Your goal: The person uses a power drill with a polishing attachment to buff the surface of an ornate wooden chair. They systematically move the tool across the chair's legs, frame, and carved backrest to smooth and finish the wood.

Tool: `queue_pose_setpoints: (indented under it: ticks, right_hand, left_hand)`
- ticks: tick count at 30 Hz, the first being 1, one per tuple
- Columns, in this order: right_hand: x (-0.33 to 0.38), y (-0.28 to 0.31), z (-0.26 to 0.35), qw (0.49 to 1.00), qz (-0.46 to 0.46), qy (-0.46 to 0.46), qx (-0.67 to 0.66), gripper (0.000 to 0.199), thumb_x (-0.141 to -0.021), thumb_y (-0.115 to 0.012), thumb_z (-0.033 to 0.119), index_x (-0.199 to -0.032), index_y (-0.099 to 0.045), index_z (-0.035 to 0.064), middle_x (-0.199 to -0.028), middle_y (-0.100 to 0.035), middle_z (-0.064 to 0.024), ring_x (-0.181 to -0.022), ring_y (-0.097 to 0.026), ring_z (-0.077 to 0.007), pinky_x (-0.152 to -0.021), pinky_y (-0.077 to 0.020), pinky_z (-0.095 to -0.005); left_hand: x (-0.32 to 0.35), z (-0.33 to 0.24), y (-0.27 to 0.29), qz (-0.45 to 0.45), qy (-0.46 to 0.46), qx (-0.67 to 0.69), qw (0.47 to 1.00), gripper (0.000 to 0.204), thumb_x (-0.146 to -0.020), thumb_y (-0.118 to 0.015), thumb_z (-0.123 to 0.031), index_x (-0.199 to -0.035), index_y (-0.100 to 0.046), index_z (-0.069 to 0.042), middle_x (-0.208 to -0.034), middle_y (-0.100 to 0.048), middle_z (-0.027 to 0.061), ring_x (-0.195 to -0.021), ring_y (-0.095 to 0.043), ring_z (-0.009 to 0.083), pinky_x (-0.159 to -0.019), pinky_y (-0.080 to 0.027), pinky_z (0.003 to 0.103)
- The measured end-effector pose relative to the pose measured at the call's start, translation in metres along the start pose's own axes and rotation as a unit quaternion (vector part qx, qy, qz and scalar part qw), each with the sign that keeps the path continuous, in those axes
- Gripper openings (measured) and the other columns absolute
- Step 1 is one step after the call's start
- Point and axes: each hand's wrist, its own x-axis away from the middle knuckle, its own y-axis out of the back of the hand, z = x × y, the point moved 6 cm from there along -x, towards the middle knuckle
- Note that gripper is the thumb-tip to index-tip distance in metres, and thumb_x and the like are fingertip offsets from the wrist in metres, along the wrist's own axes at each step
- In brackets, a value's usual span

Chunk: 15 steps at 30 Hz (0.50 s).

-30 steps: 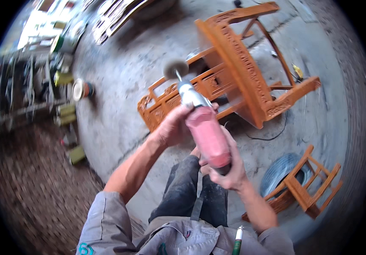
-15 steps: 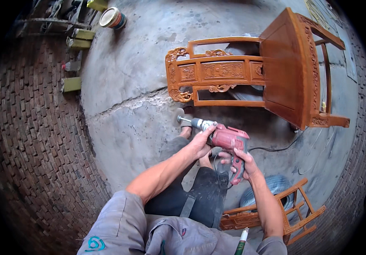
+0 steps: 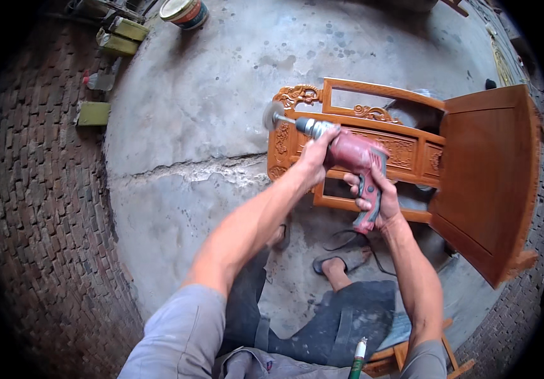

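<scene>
Both of my hands hold a red corded power drill (image 3: 355, 151), raised above a carved wooden chair. My right hand (image 3: 379, 189) is wrapped round its grip. Toward the front of the body, my left hand (image 3: 318, 155) clasps it just behind the chuck. A round grey disc (image 3: 273, 116) on a thin shaft sticks out from the chuck to the left, over the chair back's carved end; I cannot tell whether it touches the wood. The chair (image 3: 487, 170) lies tipped over, its varnished orange-brown back pointing left and its seat panel standing at the right.
A cracked concrete floor (image 3: 177, 227) borders a brick surface (image 3: 44, 221) at left. Yellow-green tins (image 3: 93, 114), a clear bottle (image 3: 99, 81) and a paint bucket (image 3: 186, 12) stand upper left. The drill's black cable (image 3: 382, 262) hangs near my sandalled foot (image 3: 335, 268). Another wooden piece (image 3: 389, 363) lies lower right.
The drill, held in both hands, has gone up and forward from beside my legs to over the chair back. My view has shifted, and the chair now appears lower and farther right.
</scene>
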Motion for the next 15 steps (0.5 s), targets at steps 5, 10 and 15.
queue_pose_setpoints:
  ticks: [5, 10, 15]
  right_hand:
    - [-0.071, 0.016, -0.012, 0.996, 0.045, 0.057, -0.053, 0.046, -0.103, -0.056, 0.04, -0.127, -0.053, 0.0009, -0.101, -0.071, -0.0126, -0.078, -0.067, -0.0118, -0.045, -0.0489, -0.019]
    - [-0.105, 0.036, -0.011, 0.994, 0.061, 0.077, -0.04, 0.043, -0.102, -0.057, 0.04, -0.125, -0.053, 0.0028, -0.097, -0.069, -0.0099, -0.076, -0.065, -0.011, -0.045, -0.0476, -0.0182]
    - [-0.117, 0.05, 0.003, 0.992, 0.074, 0.105, 0.006, 0.042, -0.102, -0.057, 0.04, -0.123, -0.053, 0.0037, -0.097, -0.067, -0.0096, -0.075, -0.065, -0.0106, -0.043, -0.0464, -0.0175]
  left_hand:
    - [-0.075, -0.023, 0.027, 0.062, 0.005, -0.106, 0.992, 0.042, -0.097, -0.064, -0.039, -0.121, -0.064, -0.004, -0.115, -0.069, 0.0113, -0.104, -0.069, 0.0239, -0.094, -0.057, 0.041]
    - [-0.102, -0.03, 0.041, 0.087, -0.036, -0.136, 0.986, 0.046, -0.097, -0.065, -0.039, -0.127, -0.059, -0.005, -0.122, -0.066, 0.0112, -0.112, -0.066, 0.0225, -0.097, -0.057, 0.042]
    - [-0.123, -0.029, 0.032, 0.104, -0.069, -0.15, 0.981, 0.046, -0.096, -0.066, -0.041, -0.125, -0.061, -0.005, -0.118, -0.067, 0.0103, -0.109, -0.067, 0.0224, -0.097, -0.056, 0.04]
